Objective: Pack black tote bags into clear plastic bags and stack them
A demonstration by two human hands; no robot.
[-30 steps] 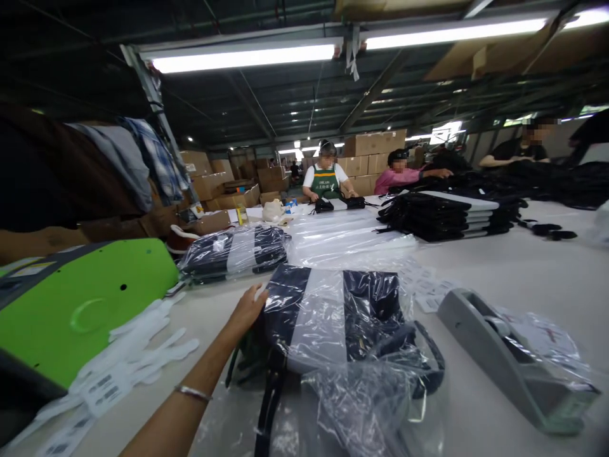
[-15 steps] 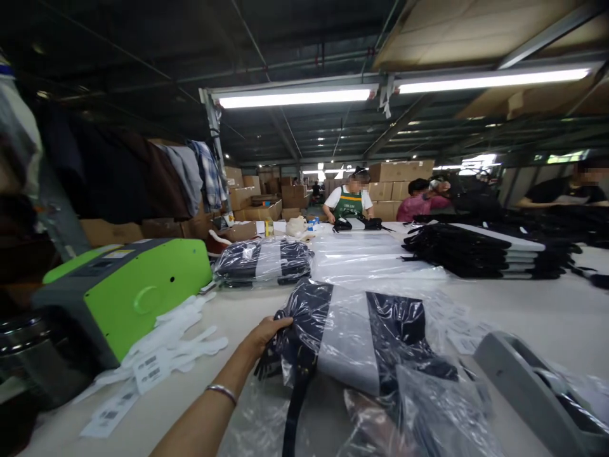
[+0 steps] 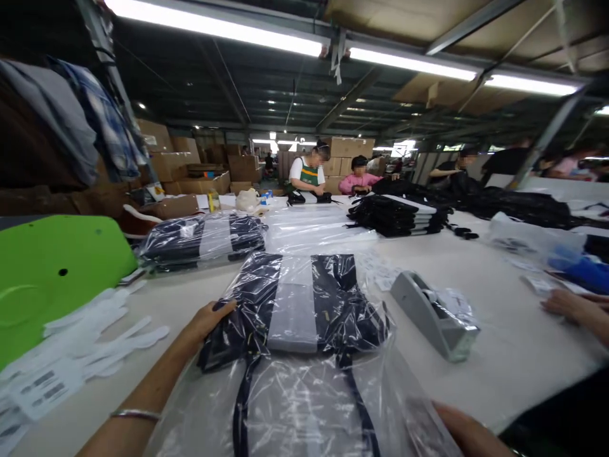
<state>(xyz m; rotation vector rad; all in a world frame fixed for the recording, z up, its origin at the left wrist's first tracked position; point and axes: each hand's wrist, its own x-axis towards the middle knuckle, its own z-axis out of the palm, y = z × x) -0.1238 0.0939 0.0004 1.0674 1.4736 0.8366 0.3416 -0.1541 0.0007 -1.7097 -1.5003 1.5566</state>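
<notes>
A dark folded item with a pale band (image 3: pixel 292 304) lies in a clear plastic bag, its two dark straps trailing toward me. My left hand (image 3: pixel 212 318) grips the bagged item at its left side, thumb on top and fingers partly hidden. Low on the right, my right hand (image 3: pixel 459 425) is at the bag's loose plastic edge, its fingers mostly hidden behind the film. Behind the item, another bagged dark bundle (image 3: pixel 216 236) lies beside flat clear bags (image 3: pixel 314 225).
A grey tape dispenser (image 3: pixel 431 314) stands right of the bag. White labels (image 3: pixel 71 355) lie by a green machine (image 3: pixel 61 273) at left. Stacked dark items (image 3: pixel 399 216) are farther back. Co-workers stand beyond; another person's hand (image 3: pixel 571 306) is at far right.
The view has swung right. The bagged item now lies straighter with both straps showing, and its open plastic is spread flatter. My right hand has moved to the bag's right edge.
</notes>
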